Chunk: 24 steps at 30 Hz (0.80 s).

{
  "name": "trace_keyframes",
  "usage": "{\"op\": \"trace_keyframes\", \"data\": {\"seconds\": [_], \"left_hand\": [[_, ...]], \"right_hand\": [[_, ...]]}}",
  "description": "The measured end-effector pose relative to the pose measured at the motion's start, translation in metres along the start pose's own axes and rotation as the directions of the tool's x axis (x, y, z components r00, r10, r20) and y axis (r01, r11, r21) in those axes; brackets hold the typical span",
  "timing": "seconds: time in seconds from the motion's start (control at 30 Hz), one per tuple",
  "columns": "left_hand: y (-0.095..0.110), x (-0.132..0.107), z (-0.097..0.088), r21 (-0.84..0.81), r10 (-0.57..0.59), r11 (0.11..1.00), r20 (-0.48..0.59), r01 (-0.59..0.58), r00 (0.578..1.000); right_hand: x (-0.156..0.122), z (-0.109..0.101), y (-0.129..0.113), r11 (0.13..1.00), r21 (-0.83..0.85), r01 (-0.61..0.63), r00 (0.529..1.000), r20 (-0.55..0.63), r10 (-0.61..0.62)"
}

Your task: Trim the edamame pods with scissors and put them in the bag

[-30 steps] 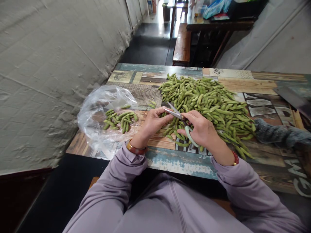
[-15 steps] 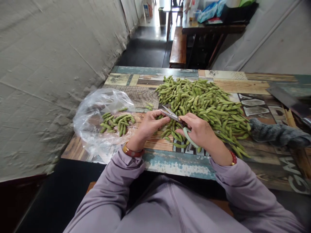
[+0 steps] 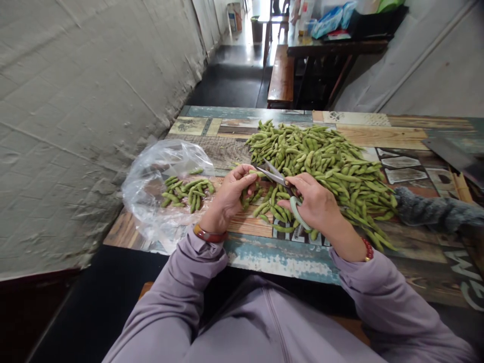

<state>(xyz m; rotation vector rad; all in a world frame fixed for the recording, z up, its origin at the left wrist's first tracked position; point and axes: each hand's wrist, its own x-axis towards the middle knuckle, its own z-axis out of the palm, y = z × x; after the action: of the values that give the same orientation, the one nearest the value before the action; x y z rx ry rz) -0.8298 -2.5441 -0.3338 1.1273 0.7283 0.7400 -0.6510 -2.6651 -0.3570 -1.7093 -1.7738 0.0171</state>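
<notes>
My left hand (image 3: 235, 190) pinches a green soybean pod (image 3: 258, 173) between thumb and forefinger. In my right hand (image 3: 316, 201) is a pair of scissors (image 3: 278, 176) with pale green handles. The blades are parted and point left, close to the pod and my left fingertips. Beyond and to the right of my hands spreads a large heap of soybean pods (image 3: 310, 151). To the left, a smaller group of pods (image 3: 189, 191) lies on a clear plastic bag (image 3: 141, 166).
A patterned wood-look table (image 3: 280, 257) carries everything. At its right lie a grey fuzzy roll (image 3: 434, 209) and a dark flat object (image 3: 451, 154). The left edge meets a pale wall (image 3: 75, 126). Farther off stand a bench (image 3: 282, 75) and another table (image 3: 336, 48).
The view has shifted slightly, so everything sits a little farther right. A pod now shows between my left fingertips, by the blades. My right hand still holds the scissors.
</notes>
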Motion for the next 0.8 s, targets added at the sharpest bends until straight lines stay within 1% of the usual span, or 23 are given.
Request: {"op": "trace_keyframes", "data": {"seconds": [0.13,0.27,0.37,0.47,0.57,0.67,0.8], "left_hand": [[0.001,-0.001,0.001,-0.063,-0.019,0.998,0.021,0.02,1.0],[-0.002,-0.001,0.002,-0.094,-0.013,0.995,0.086,0.021,0.996],[-0.005,-0.002,0.004,-0.075,-0.011,0.997,0.126,0.02,0.992],[-0.008,-0.002,0.005,-0.014,-0.037,0.999,0.148,0.039,0.988],[-0.011,-0.001,0.005,0.018,-0.065,0.998,0.155,0.063,0.986],[-0.011,-0.001,0.004,-0.008,-0.071,0.997,0.154,0.073,0.985],[-0.008,-0.001,0.004,-0.045,-0.052,0.997,0.143,0.059,0.988]], "right_hand": [[0.0,0.001,0.0,1.0,0.028,0.013,1.0,0.015,-0.013],[0.0,0.001,-0.001,0.999,0.041,0.016,0.999,0.028,-0.017],[0.0,0.002,-0.002,0.999,0.039,0.022,0.999,0.031,-0.023],[-0.001,0.002,-0.003,0.999,0.052,0.015,1.0,0.02,-0.016],[-0.001,0.003,-0.003,0.996,0.082,0.024,1.0,0.006,-0.024],[0.0,0.003,-0.003,0.994,0.102,0.042,0.999,-0.003,-0.042],[0.0,0.002,-0.004,0.995,0.091,0.038,0.999,0.003,-0.038]]}}
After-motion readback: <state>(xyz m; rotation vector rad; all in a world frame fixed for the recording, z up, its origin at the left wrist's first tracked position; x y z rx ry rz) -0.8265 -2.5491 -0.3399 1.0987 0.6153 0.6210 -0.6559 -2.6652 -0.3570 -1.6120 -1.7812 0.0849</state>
